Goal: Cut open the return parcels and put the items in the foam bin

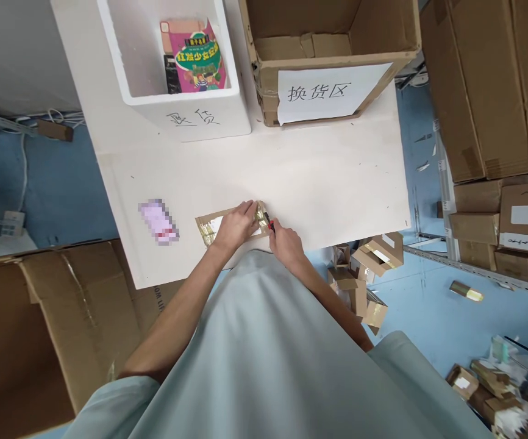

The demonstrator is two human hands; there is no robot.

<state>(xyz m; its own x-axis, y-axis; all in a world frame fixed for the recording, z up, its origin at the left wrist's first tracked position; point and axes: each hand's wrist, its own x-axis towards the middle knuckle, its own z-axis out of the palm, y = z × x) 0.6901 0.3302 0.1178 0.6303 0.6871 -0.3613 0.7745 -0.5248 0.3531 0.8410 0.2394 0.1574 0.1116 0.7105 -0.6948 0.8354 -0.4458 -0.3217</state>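
A flat brown cardboard parcel [206, 228] with shiny tape and a white label lies at the near edge of the white table. My left hand [236, 224] rests on top of it, fingers stretched out and pressing it down, hiding much of the label. In my right hand [288, 242] is a small red-and-black box cutter [271, 224], gripped in closed fingers. Its tip meets the taped right end of the parcel. My own arms and pale grey-green clothing cover the area in front of the table.
Behind stand a white foam box [154, 116] holding colourful packs [199, 58] and a cardboard box [271, 97] with a paper sign. A blurred pinkish object [158, 221] lies at left on the table [328, 177]. Opened cartons [350, 286] litter the blue floor; stacked boxes [478, 91] line the right.
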